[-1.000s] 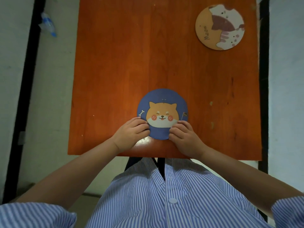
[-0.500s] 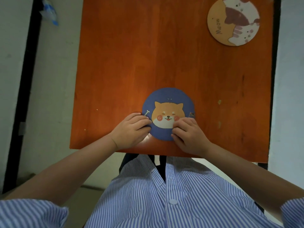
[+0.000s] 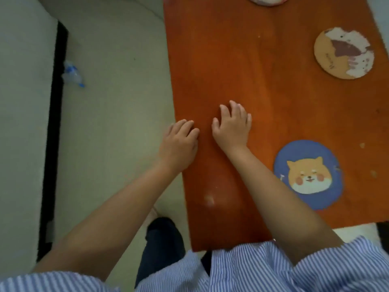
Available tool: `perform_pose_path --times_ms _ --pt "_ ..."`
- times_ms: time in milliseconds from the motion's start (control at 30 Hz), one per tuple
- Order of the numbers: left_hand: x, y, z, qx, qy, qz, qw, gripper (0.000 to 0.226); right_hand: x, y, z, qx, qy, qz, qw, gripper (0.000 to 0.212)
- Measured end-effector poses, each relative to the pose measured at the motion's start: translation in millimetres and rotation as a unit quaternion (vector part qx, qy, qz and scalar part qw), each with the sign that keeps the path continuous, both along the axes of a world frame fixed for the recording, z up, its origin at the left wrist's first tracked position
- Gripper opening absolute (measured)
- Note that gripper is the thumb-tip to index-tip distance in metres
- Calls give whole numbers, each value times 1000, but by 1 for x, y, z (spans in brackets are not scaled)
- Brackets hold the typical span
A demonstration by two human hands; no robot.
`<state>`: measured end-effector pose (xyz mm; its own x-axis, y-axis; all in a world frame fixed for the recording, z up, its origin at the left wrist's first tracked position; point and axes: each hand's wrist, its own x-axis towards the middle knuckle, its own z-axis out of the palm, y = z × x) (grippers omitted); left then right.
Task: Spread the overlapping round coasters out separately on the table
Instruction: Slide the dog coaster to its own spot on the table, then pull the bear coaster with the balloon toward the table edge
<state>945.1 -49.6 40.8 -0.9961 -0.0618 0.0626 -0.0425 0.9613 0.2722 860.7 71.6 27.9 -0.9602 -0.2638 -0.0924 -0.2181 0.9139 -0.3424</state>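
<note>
A blue round coaster with a dog face (image 3: 308, 174) lies flat near the front right of the orange table (image 3: 242, 60). A tan coaster with a cat picture (image 3: 344, 52) lies apart from it, further back on the right. The rim of a third coaster (image 3: 267, 0) shows at the top edge. My left hand (image 3: 179, 144) rests at the table's left edge, fingers curled, with nothing in it. My right hand (image 3: 232, 127) lies palm down on the bare wood with fingers spread, well left of the blue coaster.
The table's left edge runs beside a pale floor (image 3: 115, 102). A crumpled plastic bottle (image 3: 72, 74) lies on the floor by a black strip (image 3: 54, 123). My dark trouser leg (image 3: 162, 245) shows below the table's front edge.
Both hands have let go of the blue dog coaster and moved to the table's left side. The view has swung left, so the coasters now sit at the right.
</note>
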Motion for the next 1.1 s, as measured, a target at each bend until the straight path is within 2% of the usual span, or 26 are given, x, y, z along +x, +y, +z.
perform_pose_path --times_ms 133,400,633,867,1100 --pt "-13 -43 -5 14 -93 -70 993 44 9 -17 -12 43 17 -73 996 47" --pt "-86 -82 -16 -16 -104 -202 974 54 7 -20 -12 53 18 -107 993 51" --pt "-184 -105 -8 -68 -156 -303 938 59 -7 -40 8 55 -4 -147 988 54" --pt "-310 -127 3 -103 -167 -375 906 51 -138 -79 20 -33 14 -277 960 32" --pt "-458 -137 2 -108 -94 -468 872 50 -280 -104 19 -10 52 -351 935 32"
